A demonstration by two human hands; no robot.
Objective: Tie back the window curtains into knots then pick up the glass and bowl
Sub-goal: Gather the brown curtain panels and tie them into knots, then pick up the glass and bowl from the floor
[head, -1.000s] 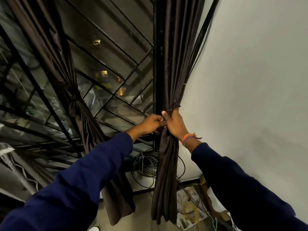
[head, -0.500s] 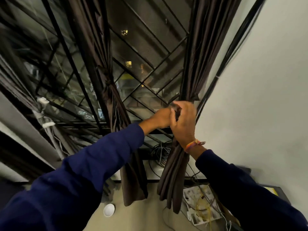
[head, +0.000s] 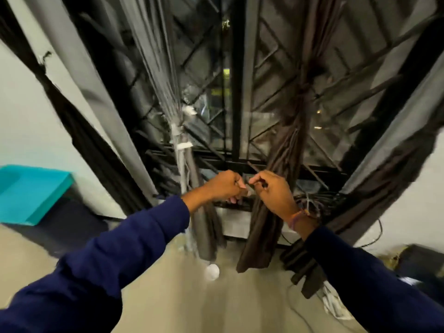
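Both hands are raised in front of the window (head: 240, 97), arms stretched forward in dark blue sleeves, knuckles nearly meeting. Left hand (head: 223, 186) is curled into a loose fist, thumb side turned toward the right hand; a bit of dark material shows between its fingertips, but the blur hides whether it grips that. Right hand (head: 271, 191) has its fingers curled too, thumb and forefinger pinched close together on something small and dark; what that is cannot be told. A coloured band (head: 299, 218) circles the right wrist. The two hands sit just apart, level with the window's lower frame.

Behind the right hand hangs the brown curtain (head: 286, 145), gathered into a knot (head: 304, 88) high up, its tail falling past the right wrist toward the floor (head: 168, 284). Another dark curtain (head: 389, 179) slants down the far right, and a third (head: 79, 131) slants on the left. Pale cords (head: 179, 145), bound with white wraps, hang left of centre. A small white round thing (head: 212, 272) lies on the floor below the hands; it may be the bowl, though blur leaves that uncertain. A teal box (head: 31, 193) sits at the left wall.
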